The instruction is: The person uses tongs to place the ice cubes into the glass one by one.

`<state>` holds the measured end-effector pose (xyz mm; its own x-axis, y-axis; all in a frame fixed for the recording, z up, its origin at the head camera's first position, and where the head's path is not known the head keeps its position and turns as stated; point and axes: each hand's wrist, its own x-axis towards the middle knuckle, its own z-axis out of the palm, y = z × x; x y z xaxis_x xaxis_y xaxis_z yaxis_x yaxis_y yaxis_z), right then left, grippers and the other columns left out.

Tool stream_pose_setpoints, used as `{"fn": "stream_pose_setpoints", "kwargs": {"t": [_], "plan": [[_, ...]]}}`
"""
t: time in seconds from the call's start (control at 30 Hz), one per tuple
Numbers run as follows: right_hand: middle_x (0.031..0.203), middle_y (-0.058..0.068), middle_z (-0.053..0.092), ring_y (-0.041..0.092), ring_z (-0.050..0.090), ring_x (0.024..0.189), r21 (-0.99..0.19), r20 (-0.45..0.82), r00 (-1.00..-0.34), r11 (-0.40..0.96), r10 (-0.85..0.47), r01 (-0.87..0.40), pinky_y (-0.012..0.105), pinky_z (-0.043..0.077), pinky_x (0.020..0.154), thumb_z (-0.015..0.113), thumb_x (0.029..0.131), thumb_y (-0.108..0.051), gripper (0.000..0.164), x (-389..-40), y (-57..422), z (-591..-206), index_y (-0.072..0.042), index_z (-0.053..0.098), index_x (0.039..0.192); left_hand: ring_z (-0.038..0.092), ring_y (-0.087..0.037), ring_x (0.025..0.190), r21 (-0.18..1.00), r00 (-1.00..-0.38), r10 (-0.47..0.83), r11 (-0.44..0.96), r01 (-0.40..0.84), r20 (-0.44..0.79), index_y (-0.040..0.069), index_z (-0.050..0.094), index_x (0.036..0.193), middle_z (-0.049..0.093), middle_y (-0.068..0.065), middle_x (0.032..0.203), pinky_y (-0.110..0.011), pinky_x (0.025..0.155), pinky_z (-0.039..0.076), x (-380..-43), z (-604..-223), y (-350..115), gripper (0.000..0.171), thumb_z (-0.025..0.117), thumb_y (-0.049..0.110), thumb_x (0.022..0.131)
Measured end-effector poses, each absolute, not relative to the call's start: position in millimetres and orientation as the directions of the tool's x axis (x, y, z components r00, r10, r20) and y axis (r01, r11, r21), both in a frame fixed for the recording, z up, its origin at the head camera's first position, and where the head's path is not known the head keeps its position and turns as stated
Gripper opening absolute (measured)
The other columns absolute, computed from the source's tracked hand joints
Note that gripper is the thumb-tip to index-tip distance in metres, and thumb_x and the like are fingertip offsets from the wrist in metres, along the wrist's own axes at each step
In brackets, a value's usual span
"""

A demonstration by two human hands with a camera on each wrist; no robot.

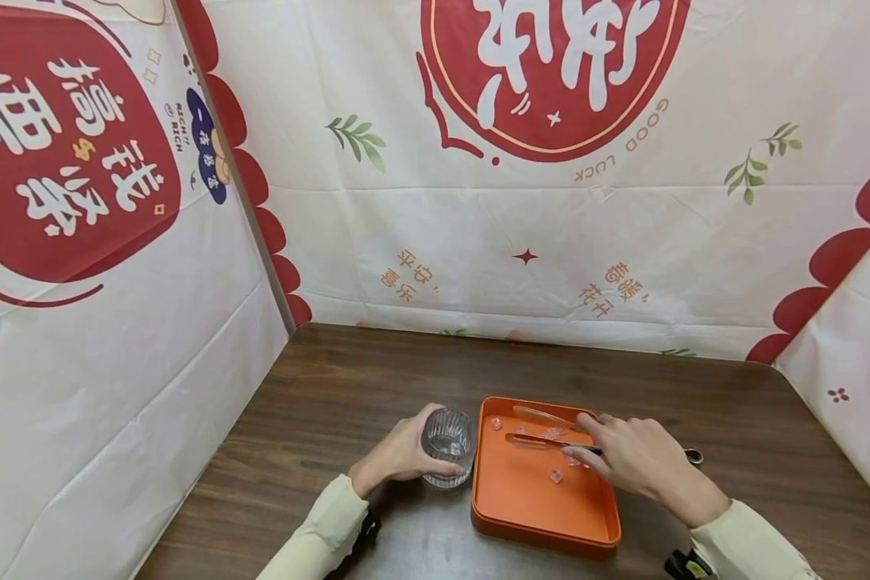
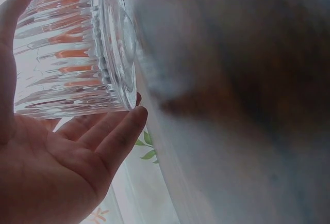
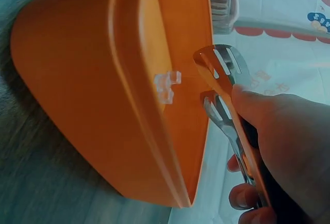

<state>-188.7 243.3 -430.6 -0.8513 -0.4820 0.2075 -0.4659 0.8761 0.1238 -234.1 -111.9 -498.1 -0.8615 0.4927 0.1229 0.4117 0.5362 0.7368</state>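
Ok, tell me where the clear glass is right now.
In the head view, the clear glass is held in the left hand, just left of the orange tray.

From my end the head view comes through bright and evenly lit, the cloth backdrop (image 1: 297, 209) looking wide-angle stretched toward ten o'clock and the surface (image 1: 420, 536) catching pale glare at six. On the left wrist feed I get crisp glints off the glass (image 2: 62, 59) at ten o'clock and a blurred surface at three; my right wrist feed looks dimmer and teal-tinted, with shadow below the tray (image 3: 93, 74) at eight.
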Motion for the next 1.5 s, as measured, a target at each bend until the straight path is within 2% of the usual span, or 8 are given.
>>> {"fn": "stream_pose_setpoints", "kwargs": {"t": [0.2,0.37,0.73,1.37,1.5], "plan": [[0.067,-0.004,0.057,0.013,0.045,0.044,0.124,0.16,-0.852,0.866,-0.499,-0.484,0.031,0.038,0.042,0.064,0.089,-0.056,0.044,-187,245,-434,-0.016,0.063,0.108,0.064,-0.014,0.099,0.736,-0.858,0.498,0.534,0.417,0.125,0.018,0.048,0.133,0.068,-0.002,0.112,-0.032,0.086,0.053,-234,-498,-112,0.085,0.091,0.047,0.065],[0.067,-0.002,0.061,0.014,0.049,0.046,0.134,0.164,-0.844,0.859,-0.511,-0.494,0.031,0.04,0.043,0.063,0.09,-0.058,0.045,-187,245,-438,-0.017,0.064,0.108,0.065,-0.014,0.098,0.735,-0.854,0.503,0.529,0.424,0.131,0.019,0.049,0.132,0.068,-0.002,0.111,-0.032,0.086,0.053,-235,-498,-113,0.083,0.09,0.047,0.066],[0.07,0.001,0.062,0.016,0.047,0.044,0.171,0.183,-0.824,0.843,-0.537,-0.511,0.031,0.04,0.041,0.062,0.091,-0.057,0.046,-191,240,-442,-0.016,0.067,0.111,0.065,-0.013,0.098,0.729,-0.853,0.505,0.534,0.428,0.131,0.02,0.048,0.132,0.069,-0.001,0.111,-0.031,0.086,0.053,-236,-498,-113,0.083,0.09,0.047,0.066],[0.067,0.0,0.062,0.02,0.052,0.046,0.2,0.181,-0.817,0.834,-0.548,-0.515,0.036,0.045,0.043,0.066,0.089,-0.053,0.041,-193,234,-450,-0.019,0.069,0.112,0.065,-0.016,0.098,0.732,-0.857,0.5,0.536,0.421,0.127,0.018,0.048,0.132,0.069,-0.003,0.11,-0.032,0.085,0.053,-232,-498,-111,0.084,0.091,0.048,0.065],[0.067,-0.001,0.062,0.019,0.052,0.046,0.193,0.18,-0.811,0.828,-0.557,-0.527,0.036,0.045,0.043,0.067,0.089,-0.05,0.035,-195,234,-451,-0.02,0.068,0.108,0.065,-0.016,0.098,0.732,-0.856,0.5,0.534,0.424,0.131,0.018,0.048,0.132,0.069,-0.003,0.11,-0.032,0.086,0.053,-232,-497,-112,0.084,0.091,0.047,0.065]]}}
